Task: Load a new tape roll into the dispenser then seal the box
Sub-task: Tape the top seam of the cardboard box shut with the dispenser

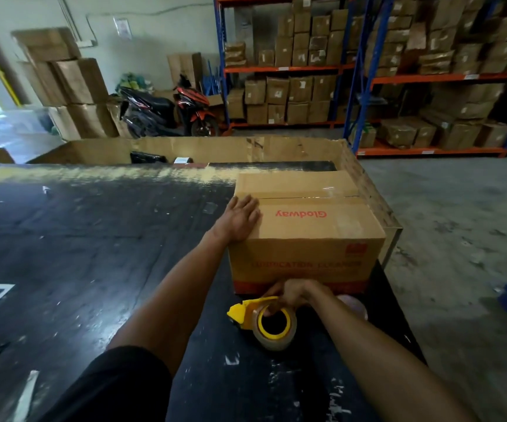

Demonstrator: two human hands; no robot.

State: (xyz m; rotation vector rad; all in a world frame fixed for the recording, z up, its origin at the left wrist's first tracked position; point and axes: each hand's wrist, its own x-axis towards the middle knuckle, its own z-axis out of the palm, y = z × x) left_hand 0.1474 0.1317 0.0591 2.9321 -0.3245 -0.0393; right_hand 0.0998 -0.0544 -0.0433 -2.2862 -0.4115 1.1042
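A brown cardboard box (313, 226) with red "Glodway" print stands on the black table (94, 254), its top flaps closed along a centre seam. My left hand (241, 219) lies flat on the box's top left corner, fingers spread. In front of the box lies a yellow tape dispenser (243, 310) with a clear tape roll (275, 327) on its yellow core. My right hand (294, 295) grips the dispenser at the top of the roll, with the fingers curled around it.
A second tape roll (354, 306) lies partly hidden behind my right wrist. A large open carton (215, 149) stands behind the table. The table's right edge drops to a concrete floor (459, 223). Shelves of boxes (398, 71) and a motorbike (170, 109) stand beyond.
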